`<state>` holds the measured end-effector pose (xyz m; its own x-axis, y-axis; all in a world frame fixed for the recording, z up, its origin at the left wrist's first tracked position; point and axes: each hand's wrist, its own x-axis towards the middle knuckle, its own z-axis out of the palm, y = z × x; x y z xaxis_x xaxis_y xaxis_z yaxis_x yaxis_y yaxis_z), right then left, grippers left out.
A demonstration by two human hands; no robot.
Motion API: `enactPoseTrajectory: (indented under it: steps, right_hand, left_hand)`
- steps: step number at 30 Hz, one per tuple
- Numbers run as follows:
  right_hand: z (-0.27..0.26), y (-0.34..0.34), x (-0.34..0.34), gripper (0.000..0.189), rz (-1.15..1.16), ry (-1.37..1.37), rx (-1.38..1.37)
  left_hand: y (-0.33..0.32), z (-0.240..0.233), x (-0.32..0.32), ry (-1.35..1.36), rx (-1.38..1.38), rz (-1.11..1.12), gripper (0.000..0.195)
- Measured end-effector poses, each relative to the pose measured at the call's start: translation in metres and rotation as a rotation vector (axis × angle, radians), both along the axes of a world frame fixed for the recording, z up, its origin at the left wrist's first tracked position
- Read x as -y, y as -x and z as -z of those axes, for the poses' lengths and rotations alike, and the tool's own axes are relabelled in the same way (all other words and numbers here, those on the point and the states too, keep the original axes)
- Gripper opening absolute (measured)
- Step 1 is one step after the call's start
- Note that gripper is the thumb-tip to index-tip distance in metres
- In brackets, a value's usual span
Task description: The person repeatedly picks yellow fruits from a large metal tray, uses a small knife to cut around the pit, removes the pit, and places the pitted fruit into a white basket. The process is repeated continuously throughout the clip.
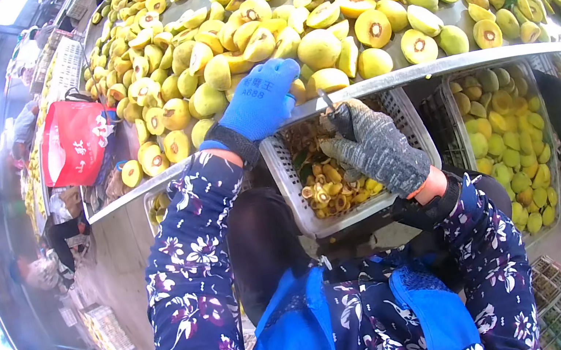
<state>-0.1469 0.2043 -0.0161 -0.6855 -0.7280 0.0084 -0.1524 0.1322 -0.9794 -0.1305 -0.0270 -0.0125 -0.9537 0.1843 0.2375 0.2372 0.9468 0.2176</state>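
My left hand (263, 101), in a blue glove that bears writing, rests over the near edge of the metal table (354, 86), against the pile of halved yellow peaches (206, 98). Its fingers curl down out of sight; a peach piece (298, 92) shows beside them, and whether they grip it is hidden. In a grey knitted glove, my right hand (373, 145) is closed around the dark handle of a small tool (340, 121). The tool's narrow end points up toward the table edge. Below that hand, a white plastic crate (317, 229) holds peach pits and scraps (335, 188).
Another crate (462, 144) full of peaches stands under the table at right. A red bag (77, 142) sits at the table's left end. More peach halves (526, 11) cover the right side. Other people (43, 273) are at left and at the far right edge.
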Motion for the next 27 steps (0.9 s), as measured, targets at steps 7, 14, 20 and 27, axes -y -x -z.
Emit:
enactPoseTrajectory:
  steps: [7, 14, 20, 27]
  right_hand:
    - [-0.002, -0.004, 0.005, 0.035, 0.029, -0.002, 0.196]
    - [0.001, -0.015, 0.017, 0.037, 0.091, 0.066, -0.107]
    - [0.002, -0.014, 0.012, 0.03, 0.06, -0.061, -0.207]
    - [0.004, -0.015, 0.012, 0.026, 0.018, -0.218, -0.308]
  left_hand:
    - [-0.014, -0.01, -0.002, -0.655, 0.058, -0.258, 0.049]
    - [-0.047, -0.02, -0.051, -1.764, 0.047, -0.439, 0.031]
    - [-0.045, -0.007, -0.069, -1.648, -0.088, -0.325, 0.027]
    - [-0.04, 0.008, -0.079, -1.38, -0.26, -0.341, 0.027]
